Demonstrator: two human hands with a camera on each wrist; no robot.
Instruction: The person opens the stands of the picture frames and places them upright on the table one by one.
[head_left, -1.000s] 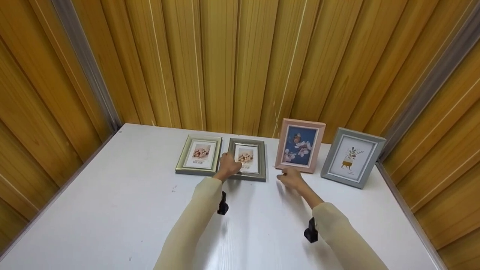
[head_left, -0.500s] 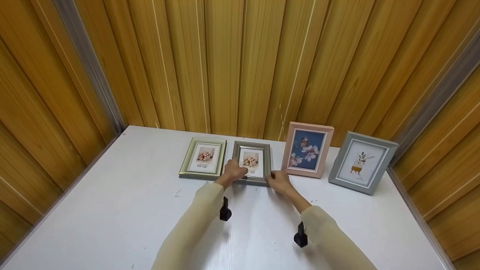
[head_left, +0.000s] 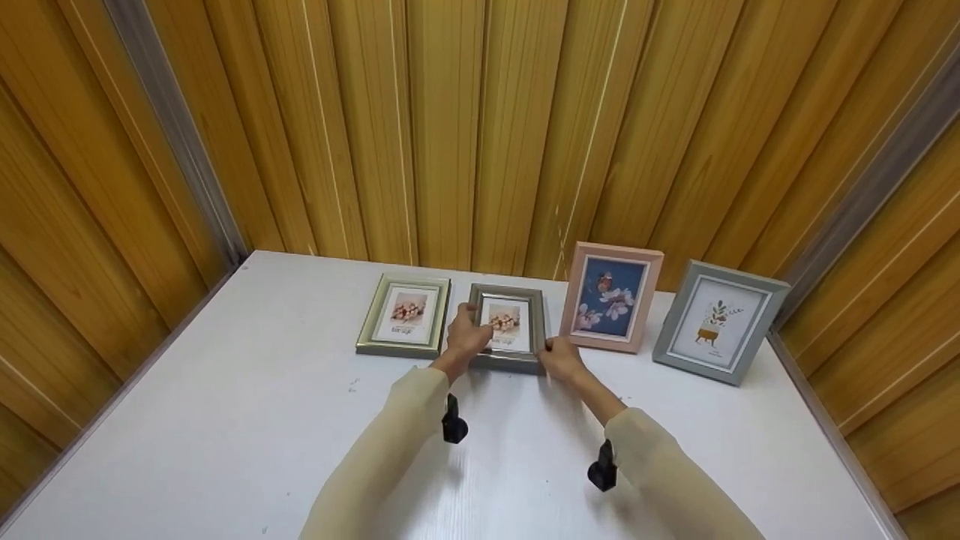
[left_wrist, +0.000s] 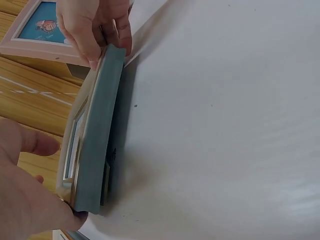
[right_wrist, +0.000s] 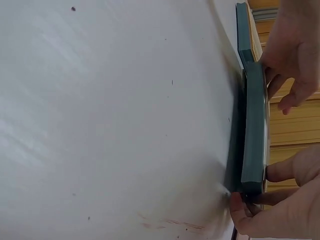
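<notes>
A grey-green picture frame with a flower print lies face up between my hands in the head view. My left hand holds its left edge, the fingers along the side and the thumb over the front. At the near right corner, my right hand pinches the frame, thumb on the face and fingers below. Both wrist views show the frame's near side with a dark gap beneath it, raised a little off the table. In the right wrist view, my right hand grips one end; the fingertips behind the frame are partly hidden.
A gold-green picture frame lies flat close by on the left. To the right stand a pink frame with blossoms and a grey frame with a plant print. The white table meets a yellow panelled wall behind.
My right hand has moved left from in front of the pink frame onto the grey-green frame's right corner. The frame's near edge has risen slightly. My left hand stays at its left edge.
</notes>
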